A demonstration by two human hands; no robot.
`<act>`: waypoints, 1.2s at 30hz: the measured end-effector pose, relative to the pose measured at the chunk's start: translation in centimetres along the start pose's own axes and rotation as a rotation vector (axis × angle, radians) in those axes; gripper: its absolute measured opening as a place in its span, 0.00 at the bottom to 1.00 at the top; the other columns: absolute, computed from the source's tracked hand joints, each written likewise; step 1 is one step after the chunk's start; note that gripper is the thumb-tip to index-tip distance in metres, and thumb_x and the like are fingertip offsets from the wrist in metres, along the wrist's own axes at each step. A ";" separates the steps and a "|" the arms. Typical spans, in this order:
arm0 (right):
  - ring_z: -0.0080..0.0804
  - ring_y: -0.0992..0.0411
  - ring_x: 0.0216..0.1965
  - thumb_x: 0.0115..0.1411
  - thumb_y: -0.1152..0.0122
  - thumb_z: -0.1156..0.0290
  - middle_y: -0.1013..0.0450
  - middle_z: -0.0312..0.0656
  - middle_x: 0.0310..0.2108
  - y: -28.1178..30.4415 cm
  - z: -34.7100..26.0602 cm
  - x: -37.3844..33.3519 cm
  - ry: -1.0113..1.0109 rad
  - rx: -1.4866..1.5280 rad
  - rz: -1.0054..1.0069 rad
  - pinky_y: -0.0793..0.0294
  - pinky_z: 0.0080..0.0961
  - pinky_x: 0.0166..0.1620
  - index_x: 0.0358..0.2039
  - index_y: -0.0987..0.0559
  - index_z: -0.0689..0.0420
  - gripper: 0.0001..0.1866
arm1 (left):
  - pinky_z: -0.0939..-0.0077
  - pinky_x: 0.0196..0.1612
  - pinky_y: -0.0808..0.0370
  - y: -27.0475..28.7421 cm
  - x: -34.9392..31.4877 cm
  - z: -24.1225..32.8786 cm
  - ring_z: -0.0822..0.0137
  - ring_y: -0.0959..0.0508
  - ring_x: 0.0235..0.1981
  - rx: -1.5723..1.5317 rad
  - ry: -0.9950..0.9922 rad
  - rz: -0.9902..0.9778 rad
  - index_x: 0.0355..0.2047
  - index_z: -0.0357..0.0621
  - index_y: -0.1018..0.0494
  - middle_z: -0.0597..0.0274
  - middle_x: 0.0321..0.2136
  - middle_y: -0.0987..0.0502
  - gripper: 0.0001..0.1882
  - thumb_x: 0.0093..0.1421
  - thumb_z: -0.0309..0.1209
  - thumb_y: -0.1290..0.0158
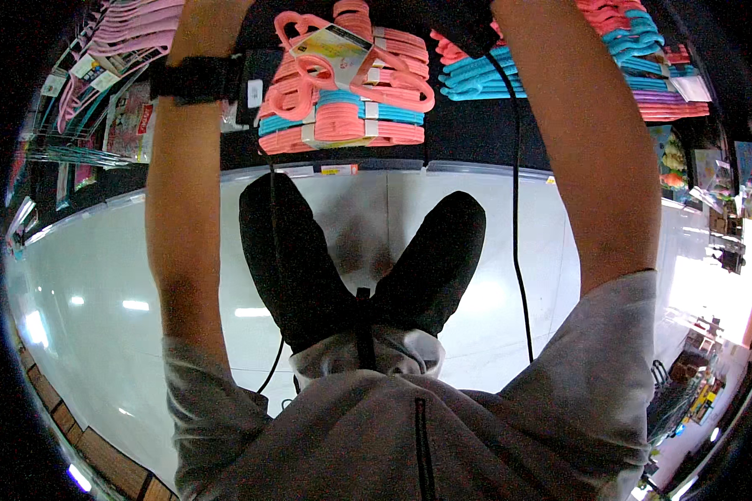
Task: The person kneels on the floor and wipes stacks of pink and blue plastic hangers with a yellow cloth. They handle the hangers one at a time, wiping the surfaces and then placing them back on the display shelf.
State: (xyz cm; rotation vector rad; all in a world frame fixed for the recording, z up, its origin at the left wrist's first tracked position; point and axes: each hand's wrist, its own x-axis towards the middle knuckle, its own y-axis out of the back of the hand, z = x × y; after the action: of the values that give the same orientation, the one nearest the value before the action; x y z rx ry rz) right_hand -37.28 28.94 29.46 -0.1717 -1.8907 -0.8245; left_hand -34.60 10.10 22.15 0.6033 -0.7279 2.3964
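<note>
Both my arms reach up past the top edge of the picture. Only the base of my left hand point(215, 23) shows above a black wrist strap point(194, 79); its fingers are cut off. My right hand is out of frame; only the forearm point(576, 134) shows. Between the arms lies a tilted bundle of pink plastic hangers point(351, 63) with a paper label, on top of stacked pink and blue hanger bundles point(342, 125). A black object point(470, 29) sits beside my right forearm, and a black cable point(516, 217) hangs down from it.
More blue, pink and purple hanger bundles point(643, 75) fill the shelf at the right. Pink hangers and packaged goods point(117, 50) hang at the left. Below are my black trouser legs point(292, 259), a grey hooded top point(393, 434) and a glossy white floor point(83, 284).
</note>
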 end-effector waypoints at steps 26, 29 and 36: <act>0.21 0.25 0.37 0.55 0.33 0.74 0.20 0.39 0.38 3.7 -11.6 -5.8 -0.498 0.261 -0.029 0.24 0.20 0.40 0.48 0.20 0.67 0.19 | 0.72 0.42 0.21 -3.9 -2.2 6.7 0.58 0.17 0.39 0.735 -0.442 0.222 0.42 0.35 0.21 0.49 0.45 0.20 0.16 0.53 0.26 0.36; 0.21 0.24 0.37 0.55 0.33 0.75 0.20 0.39 0.39 3.5 -11.2 -5.6 -0.499 0.320 0.018 0.24 0.19 0.40 0.48 0.20 0.66 0.20 | 0.69 0.49 0.22 -3.6 -2.3 6.8 0.55 0.18 0.45 0.708 -0.379 0.209 0.42 0.38 0.20 0.49 0.46 0.20 0.16 0.52 0.26 0.36; 0.19 0.24 0.33 0.50 0.35 0.88 0.18 0.38 0.36 3.5 -7.4 -2.0 -0.389 0.026 -0.175 0.23 0.19 0.38 0.47 0.17 0.60 0.22 | 0.70 0.47 0.22 -1.5 1.3 5.5 0.55 0.17 0.44 0.727 -0.385 0.195 0.44 0.38 0.21 0.49 0.44 0.19 0.14 0.58 0.27 0.39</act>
State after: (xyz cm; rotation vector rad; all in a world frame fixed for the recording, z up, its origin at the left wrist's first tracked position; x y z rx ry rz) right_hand -29.18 27.54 31.17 -0.1608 -2.3055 -0.9346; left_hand -33.25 8.29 27.58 1.3631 -0.0168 2.7415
